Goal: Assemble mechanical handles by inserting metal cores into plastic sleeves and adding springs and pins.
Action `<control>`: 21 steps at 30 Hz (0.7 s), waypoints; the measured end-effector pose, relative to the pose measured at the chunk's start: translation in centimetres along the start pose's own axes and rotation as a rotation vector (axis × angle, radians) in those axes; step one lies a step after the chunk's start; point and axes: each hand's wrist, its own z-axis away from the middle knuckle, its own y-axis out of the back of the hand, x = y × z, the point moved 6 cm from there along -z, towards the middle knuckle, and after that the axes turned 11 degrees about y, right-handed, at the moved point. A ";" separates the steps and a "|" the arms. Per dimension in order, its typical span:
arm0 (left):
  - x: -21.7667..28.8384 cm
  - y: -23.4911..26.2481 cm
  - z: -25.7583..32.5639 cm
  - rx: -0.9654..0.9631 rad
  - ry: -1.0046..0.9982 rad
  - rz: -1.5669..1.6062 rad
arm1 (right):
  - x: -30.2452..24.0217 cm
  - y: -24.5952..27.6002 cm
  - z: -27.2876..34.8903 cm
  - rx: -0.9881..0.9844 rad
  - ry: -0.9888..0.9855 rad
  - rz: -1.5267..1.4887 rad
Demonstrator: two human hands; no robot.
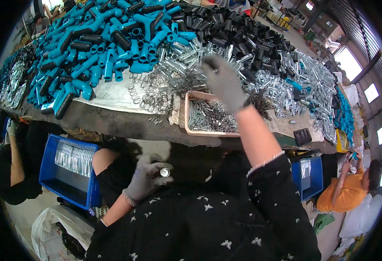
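Note:
My left hand, in a grey glove, is low in front of my body. Its fingers are closed around a silver metal tube, whose round end faces up. My right hand, gloved the same way, reaches out over the table beyond a shallow pinkish tray of small metal pins and parts. Its fingers curl at the edge of a heap of shiny metal tubes; what they hold, if anything, is hidden. Left of the tray lie loose wire coil springs on a white cloth.
Teal plastic handles with black grips pile up at the table's left, with black sleeves at the back. Blue bins with metal tubes stand at left and right. A person in orange works at the right.

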 end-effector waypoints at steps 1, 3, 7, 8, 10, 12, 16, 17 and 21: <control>0.7 0.7 0.3 -0.008 -0.022 0.003 | 3.5 1.7 -1.2 -0.035 -0.094 0.039; -1.7 1.2 2.1 -0.025 0.421 0.308 | 8.7 2.4 -2.7 -0.081 -0.181 0.068; -2.2 2.3 4.4 0.021 0.446 -0.083 | 10.5 0.3 -3.9 -0.317 -0.157 0.229; -2.2 2.2 4.5 0.022 0.453 -0.085 | 10.0 -1.0 -3.8 -0.427 -0.124 0.415; -1.7 1.6 4.3 -0.005 0.443 0.215 | 9.3 -2.1 -3.8 -0.581 -0.181 0.597; -1.5 1.4 4.0 0.018 0.472 0.172 | 8.4 -1.0 -3.7 -0.539 -0.145 0.608; -2.5 2.6 4.5 0.031 0.770 0.377 | 4.7 1.3 -1.9 -0.284 -0.023 0.353; -3.5 3.0 4.9 0.034 0.797 0.384 | 2.7 1.7 -1.0 -0.350 -0.065 0.214; -3.2 1.0 5.3 -0.026 0.883 1.286 | -5.4 1.8 7.3 -0.589 -0.109 -0.180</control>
